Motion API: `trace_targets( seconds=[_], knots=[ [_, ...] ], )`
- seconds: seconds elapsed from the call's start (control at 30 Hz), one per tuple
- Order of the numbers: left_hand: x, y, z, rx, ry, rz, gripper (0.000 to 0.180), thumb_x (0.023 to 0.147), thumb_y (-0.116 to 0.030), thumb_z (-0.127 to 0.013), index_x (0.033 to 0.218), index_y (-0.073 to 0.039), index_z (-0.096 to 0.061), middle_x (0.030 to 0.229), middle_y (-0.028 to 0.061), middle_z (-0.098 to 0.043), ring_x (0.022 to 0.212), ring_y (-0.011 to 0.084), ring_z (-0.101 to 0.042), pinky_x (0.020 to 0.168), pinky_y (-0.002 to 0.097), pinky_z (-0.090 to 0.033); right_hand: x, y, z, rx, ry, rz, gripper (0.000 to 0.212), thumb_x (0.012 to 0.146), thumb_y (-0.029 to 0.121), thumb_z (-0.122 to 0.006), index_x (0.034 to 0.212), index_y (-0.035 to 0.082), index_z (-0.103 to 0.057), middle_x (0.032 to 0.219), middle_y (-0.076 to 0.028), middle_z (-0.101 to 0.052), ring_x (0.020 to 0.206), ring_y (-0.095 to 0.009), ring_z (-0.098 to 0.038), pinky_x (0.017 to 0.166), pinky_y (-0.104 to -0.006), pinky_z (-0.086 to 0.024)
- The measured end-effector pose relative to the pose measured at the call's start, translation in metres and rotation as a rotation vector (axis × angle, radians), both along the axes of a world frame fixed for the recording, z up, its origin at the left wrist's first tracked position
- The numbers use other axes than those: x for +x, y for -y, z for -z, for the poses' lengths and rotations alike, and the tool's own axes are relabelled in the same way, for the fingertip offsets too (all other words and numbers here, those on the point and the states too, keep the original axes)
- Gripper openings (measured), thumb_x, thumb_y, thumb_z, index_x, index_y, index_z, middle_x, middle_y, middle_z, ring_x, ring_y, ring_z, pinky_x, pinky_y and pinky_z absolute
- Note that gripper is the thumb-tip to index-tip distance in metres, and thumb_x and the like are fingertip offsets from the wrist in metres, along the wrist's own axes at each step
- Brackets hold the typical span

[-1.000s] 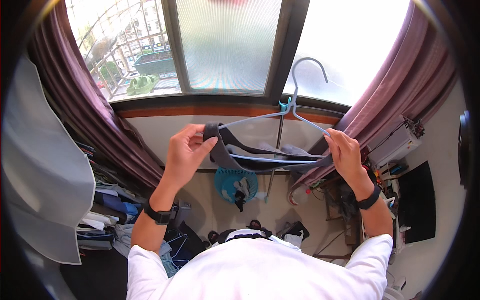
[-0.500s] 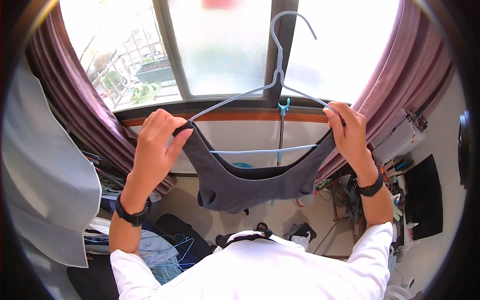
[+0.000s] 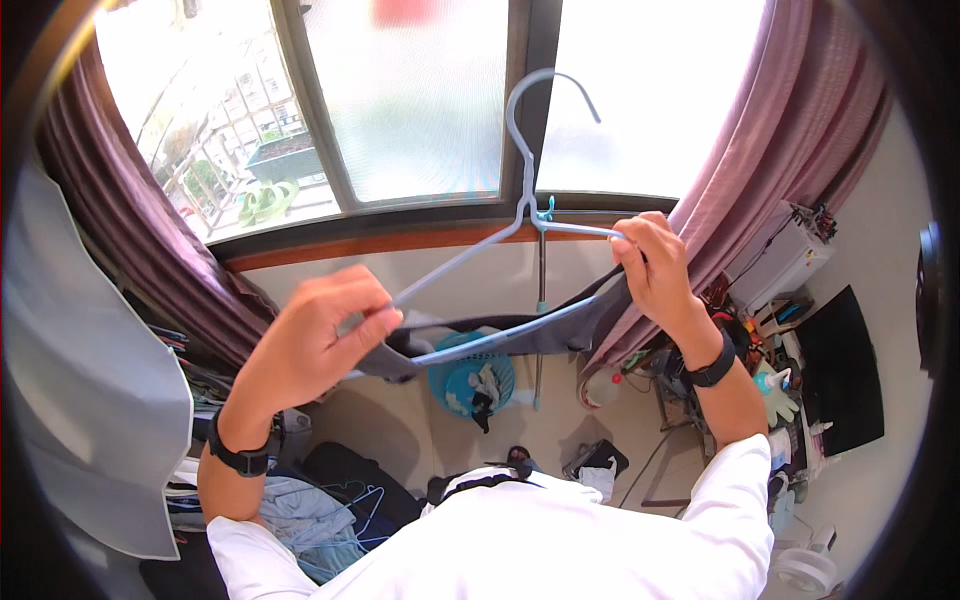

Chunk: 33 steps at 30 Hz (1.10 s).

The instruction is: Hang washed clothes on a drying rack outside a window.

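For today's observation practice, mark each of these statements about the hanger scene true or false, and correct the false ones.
1. Both hands hold the hanger. True: left hand, right hand.
2. A dark garment lies along the hanger's bottom bar. True.
3. The hanger is red. False: pale blue.
4. The curtains are green. False: purple.
5. A blue basket stands on the floor below. True.

Counts, placed relative to the window (image 3: 420, 110): one pale blue hanger (image 3: 525, 200) in front of it, carrying one dark grey garment (image 3: 510, 335). Two hands — left hand (image 3: 320, 340) and right hand (image 3: 655, 265) — each above one black wristband. Two mauve curtains (image 3: 790, 140) flank the window. One blue basket (image 3: 470, 378) below it — further blue hangers (image 3: 345, 515) lie lower left, number unclear.
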<state>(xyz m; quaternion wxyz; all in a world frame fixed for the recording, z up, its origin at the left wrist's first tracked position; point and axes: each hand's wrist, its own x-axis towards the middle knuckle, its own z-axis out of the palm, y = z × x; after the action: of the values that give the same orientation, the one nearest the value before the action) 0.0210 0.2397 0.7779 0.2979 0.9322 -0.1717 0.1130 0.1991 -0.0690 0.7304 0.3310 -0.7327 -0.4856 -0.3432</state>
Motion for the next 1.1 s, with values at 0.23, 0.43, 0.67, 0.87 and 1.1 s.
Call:
trace_targets(
  seconds=[0.23,0.43,0.67,0.87,1.1],
  knots=[
    [-0.002,0.016,0.057,-0.718,-0.538,0.193,0.022,0.093,-0.021,-0.054,0.079,-0.003,-0.053,0.073,-0.0022,-0.054,0.068,0.0041,-0.046,0.062,0.0187,-0.038,-0.009,0.007,0.031,-0.046,-0.019,-0.07,0.014,0.086,0.016,-0.059,0.082,0.003,-0.056,0.067,-0.009,-0.054,0.065,-0.027,-0.052,0.076,-0.0358,-0.041],
    [-0.017,0.011,0.08,-0.597,-0.407,0.071,0.026,0.092,-0.021,-0.053,0.074,-0.003,-0.05,0.057,-0.0026,-0.048,0.052,0.0035,-0.04,0.047,0.0202,-0.031,-0.001,-0.003,0.048,0.161,-0.223,-0.191,0.028,0.094,0.029,-0.048,0.096,0.003,-0.056,0.08,-0.01,-0.06,0.08,-0.025,-0.06,0.085,-0.0353,-0.042],
    [-0.019,0.028,0.086,-0.564,-0.432,-0.087,0.025,0.088,-0.019,-0.059,0.072,-0.002,-0.052,0.054,0.0003,-0.045,0.049,0.0061,-0.038,0.045,0.0227,-0.03,0.171,0.043,0.222,0.023,-0.983,0.358,0.038,0.084,0.028,-0.065,0.108,0.003,-0.052,0.086,-0.007,-0.062,0.084,-0.014,-0.058,0.074,-0.0295,-0.048],
    [-0.01,0.054,0.076,-0.698,-0.221,-0.381,0.033,0.088,-0.03,-0.061,0.068,-0.005,-0.052,0.057,-0.002,-0.048,0.05,0.0058,-0.043,0.047,0.0208,-0.031,0.242,-0.021,0.366,-0.124,-1.23,0.351,0.073,0.071,0.037,-0.074,0.126,0.003,-0.041,0.118,-0.022,-0.054,0.112,-0.034,-0.052,0.093,-0.0394,-0.043],
    [0.028,0.102,0.059,-0.783,-0.038,-0.519,0.036,0.089,-0.03,-0.059,0.069,-0.005,-0.044,0.056,0.0025,-0.048,0.051,0.0072,-0.042,0.048,0.0216,-0.032,0.288,-0.056,0.45,-0.03,-1.316,0.212,0.042,0.082,0.031,-0.064,0.11,0.003,-0.052,0.099,-0.016,-0.062,0.092,-0.027,-0.06,0.077,-0.037,-0.047]
  ],
)
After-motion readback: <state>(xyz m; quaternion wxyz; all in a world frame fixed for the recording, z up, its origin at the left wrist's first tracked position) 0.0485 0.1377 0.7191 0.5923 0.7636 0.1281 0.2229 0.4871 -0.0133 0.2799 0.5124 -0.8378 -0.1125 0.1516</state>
